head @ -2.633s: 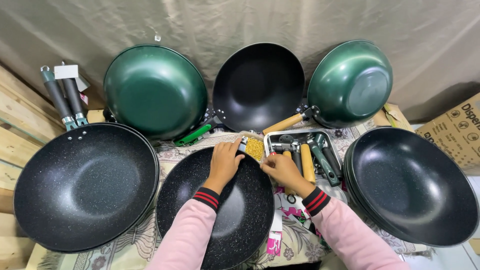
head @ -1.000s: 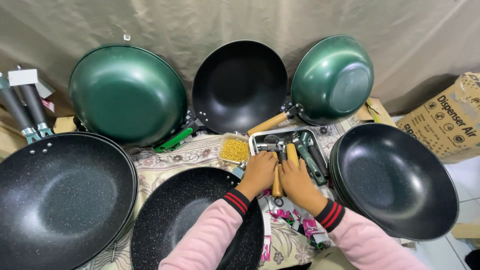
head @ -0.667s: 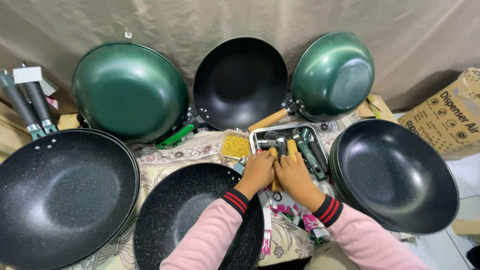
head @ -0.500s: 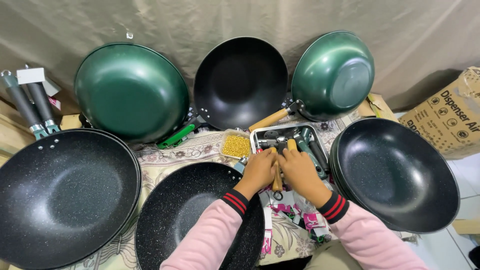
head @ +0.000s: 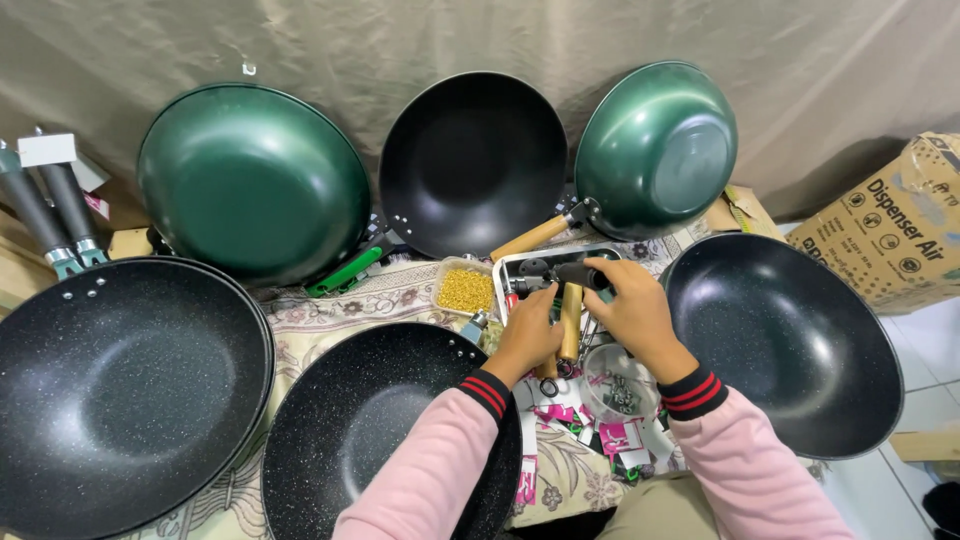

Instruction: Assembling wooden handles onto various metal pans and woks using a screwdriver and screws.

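Against a draped backdrop, a stiff wooden handle (head: 570,320) is gripped mid-shaft by the closed left hand (head: 527,337), while a dark handle (head: 572,273) is pinched by the right hand (head: 635,315).

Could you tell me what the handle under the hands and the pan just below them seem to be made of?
The handle looks like pale varnished wood: tan and smooth. The speckled pan looks like metal with a matte black stone-look nonstick coating, flecked white.
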